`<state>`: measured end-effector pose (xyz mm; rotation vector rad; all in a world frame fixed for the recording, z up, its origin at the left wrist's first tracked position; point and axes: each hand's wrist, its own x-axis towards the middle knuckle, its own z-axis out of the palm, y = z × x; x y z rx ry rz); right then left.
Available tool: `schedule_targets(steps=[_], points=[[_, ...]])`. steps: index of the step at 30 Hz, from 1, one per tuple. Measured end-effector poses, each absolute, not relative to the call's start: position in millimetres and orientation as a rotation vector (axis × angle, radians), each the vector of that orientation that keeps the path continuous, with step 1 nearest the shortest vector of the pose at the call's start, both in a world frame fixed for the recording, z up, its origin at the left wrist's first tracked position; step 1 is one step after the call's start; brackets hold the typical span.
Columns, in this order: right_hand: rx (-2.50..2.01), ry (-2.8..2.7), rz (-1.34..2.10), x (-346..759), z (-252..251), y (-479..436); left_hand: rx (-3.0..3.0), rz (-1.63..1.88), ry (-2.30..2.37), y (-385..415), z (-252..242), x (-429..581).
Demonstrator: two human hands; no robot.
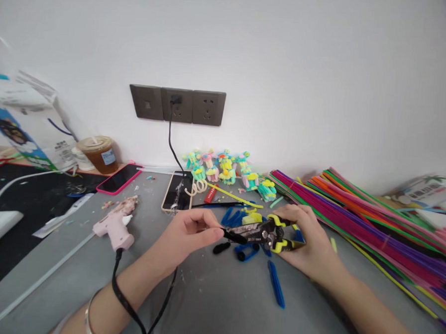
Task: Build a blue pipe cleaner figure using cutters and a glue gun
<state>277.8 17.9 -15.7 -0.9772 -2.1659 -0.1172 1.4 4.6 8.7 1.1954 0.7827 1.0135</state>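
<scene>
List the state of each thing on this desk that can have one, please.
Left grip: pinched on the black stem.
Right grip: closed around the pliers.
Pliers: nose at the stem's end.
Glue gun: lying on its side, untouched.
Pink phone: screen dark.
Gold phone: screen dark.
Cup: lidded, nearly full.
Middle socket: plug in.
Right socket: free.

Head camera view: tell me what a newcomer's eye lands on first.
The sprawling fan of long multi-coloured pipe cleaners on the right of the grey table draws the eye first. At centre, the right hand grips yellow-and-black metal pliers while the left hand pinches a short black pipe-cleaner piece at their tip. A row of small pastel pipe-cleaner figures stands against the white wall.
</scene>
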Motion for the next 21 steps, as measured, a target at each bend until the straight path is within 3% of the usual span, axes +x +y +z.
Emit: schedule_targets(steps=[21], points=[[-0.991, -2.172, -0.178, 281.3, -17.2, 18.8, 1.249, 0.973, 0.829, 5.0, 11.8, 3.0]])
